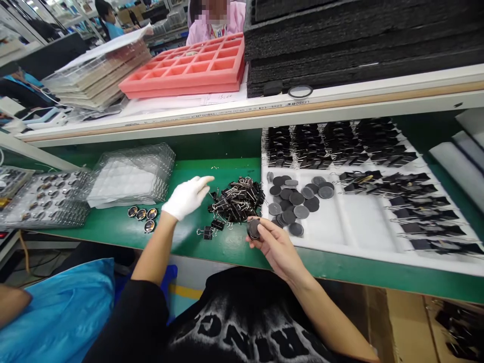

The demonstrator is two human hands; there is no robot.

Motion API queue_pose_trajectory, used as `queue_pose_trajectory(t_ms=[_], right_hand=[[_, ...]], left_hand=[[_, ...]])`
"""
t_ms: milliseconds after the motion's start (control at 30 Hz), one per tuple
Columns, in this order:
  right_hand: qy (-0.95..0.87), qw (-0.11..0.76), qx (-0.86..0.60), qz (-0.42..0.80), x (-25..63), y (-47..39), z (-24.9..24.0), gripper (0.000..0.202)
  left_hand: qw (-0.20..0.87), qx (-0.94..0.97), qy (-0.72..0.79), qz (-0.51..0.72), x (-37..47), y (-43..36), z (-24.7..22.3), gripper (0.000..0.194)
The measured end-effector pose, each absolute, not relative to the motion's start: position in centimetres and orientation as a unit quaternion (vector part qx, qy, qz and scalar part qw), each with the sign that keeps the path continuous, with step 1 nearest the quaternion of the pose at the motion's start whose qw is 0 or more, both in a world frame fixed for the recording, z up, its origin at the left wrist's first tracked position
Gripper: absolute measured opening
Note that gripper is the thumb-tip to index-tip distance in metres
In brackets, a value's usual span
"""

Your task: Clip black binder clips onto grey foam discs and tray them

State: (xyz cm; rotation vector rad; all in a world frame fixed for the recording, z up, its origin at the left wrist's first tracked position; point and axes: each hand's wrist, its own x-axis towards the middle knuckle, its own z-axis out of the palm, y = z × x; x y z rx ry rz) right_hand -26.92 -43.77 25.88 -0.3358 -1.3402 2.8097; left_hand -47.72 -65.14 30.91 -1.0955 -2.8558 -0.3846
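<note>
My left hand (187,197), in a white glove, is raised over the green bench with its fingers stretched to the right and nothing visible in them. Just beyond its fingertips lies a heap of black binder clips (242,199) with silver wire handles. Bare fingers and thumb of my right hand (274,242) pinch a dark round disc (253,228) in front of that heap; whether it is one disc or a small stack I cannot tell. More loose black and grey discs (297,198) lie scattered in the white tray (327,234) to the right.
Rows of binder clips (431,229) fill the tray's back and right side. Several small round rimmed parts (141,214) lie left, near stacked clear plastic trays (128,174). A shelf edge (212,118) crosses above, carrying a pink foam tray (189,83). A person in blue sits at left.
</note>
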Motion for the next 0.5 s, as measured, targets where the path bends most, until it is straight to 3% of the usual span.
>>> queue_pose_trajectory(t_ms=[133, 367, 500], right_hand=[[-0.418, 0.003, -0.12, 0.901, -26.9, -43.8, 25.5, 0.033], [-0.54, 0.052, -0.037, 0.839, -27.1, -43.3, 26.6, 0.019], [-0.554, 0.068, -0.009, 0.83, -28.1, -43.8, 27.4, 0.017]], left_hand=[[-0.096, -0.423, -0.901, -0.024, -52.6, -67.1, 28.4, 0.033], [0.108, -0.396, -0.886, -0.214, -46.2, -66.0, 30.1, 0.031], [0.091, -0.435, -0.855, -0.268, -39.1, -63.4, 32.4, 0.033]])
